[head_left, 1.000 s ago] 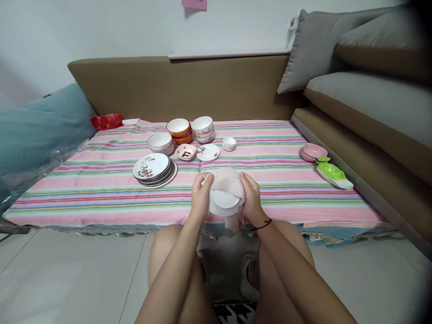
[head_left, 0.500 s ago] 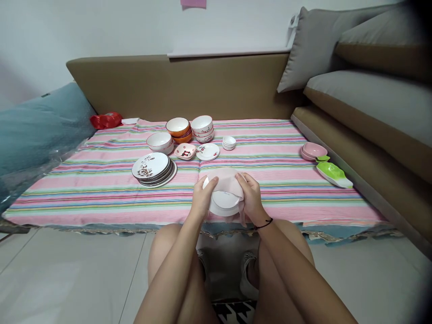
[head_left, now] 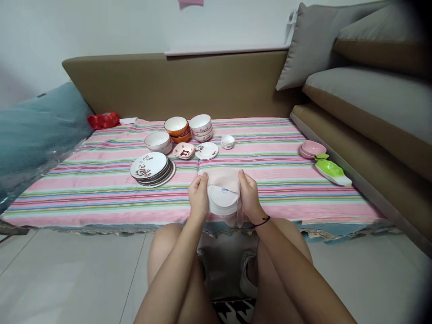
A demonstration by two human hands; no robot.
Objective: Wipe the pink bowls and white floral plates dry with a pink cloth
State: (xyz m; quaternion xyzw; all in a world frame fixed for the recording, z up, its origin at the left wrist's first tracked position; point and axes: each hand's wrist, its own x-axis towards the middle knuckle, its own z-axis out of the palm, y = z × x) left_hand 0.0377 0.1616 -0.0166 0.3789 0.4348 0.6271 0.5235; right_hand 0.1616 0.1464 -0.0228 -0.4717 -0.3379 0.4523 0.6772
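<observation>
Between my two hands is a white plate, tilted with its underside and a small blue mark towards me. A thin pale pink cloth covers the plate's far part and hangs down at its right side. My left hand is closed on the left rim, thumb pointing up. At the right rim my right hand grips the plate through the cloth. Nearest on the left stands a stack of dark-rimmed plates with a brown flower pattern.
On the striped cloth are white bowls, orange bowls, a square patterned dish, small flowered plates and tiny white dishes. Pink bowls and a green dish lie right, beside stacked cushions.
The plate has been turned in my hands, and the blue mark on its underside now shows. My left hand has shifted a little left and my left thumb points more upward.
</observation>
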